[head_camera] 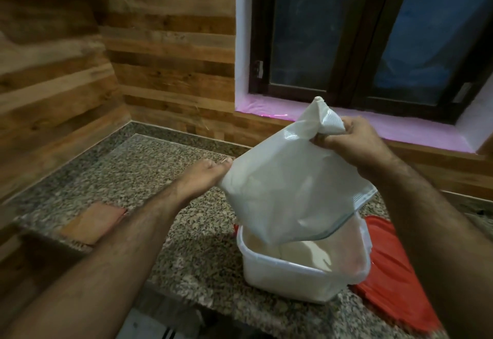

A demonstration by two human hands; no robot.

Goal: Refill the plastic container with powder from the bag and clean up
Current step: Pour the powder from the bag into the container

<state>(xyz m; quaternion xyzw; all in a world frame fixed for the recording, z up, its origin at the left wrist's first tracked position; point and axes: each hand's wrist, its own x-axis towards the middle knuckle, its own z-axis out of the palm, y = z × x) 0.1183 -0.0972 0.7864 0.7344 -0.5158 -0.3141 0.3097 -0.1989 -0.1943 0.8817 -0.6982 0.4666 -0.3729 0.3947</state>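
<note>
Counter: we note a speckled granite worktop (165,186) running into a corner; a raised granite lip edges its far side.
Walls: wood-look horizontal planks (165,53) in mixed browns on both sides of the corner; a ledge juts out at upper left.
Window: dark-framed window (373,34) at upper right, panes dark and bluish; a pink-lit sill (386,128) runs beneath it.
Bag: a white plastic bag (290,186) is tipped over the container, its open mouth down inside the tub's rim; pale powder fills the bag's lower left side.
Container: a translucent white plastic container (301,282) stands on the worktop at lower right; we see pale powder (306,250) on its floor.
Lid: a red lid (394,280) lies flat on the worktop, partly under and just right of the container.
Left hand: our left hand (205,176) pinches the bag's left corner, fingers curled round the plastic.
Right hand: our right hand (354,144) grips the bag's bunched upper corner, held high.
Other: a flat brown square (93,222) lies on the worktop at left; we cannot tell what it is.
</note>
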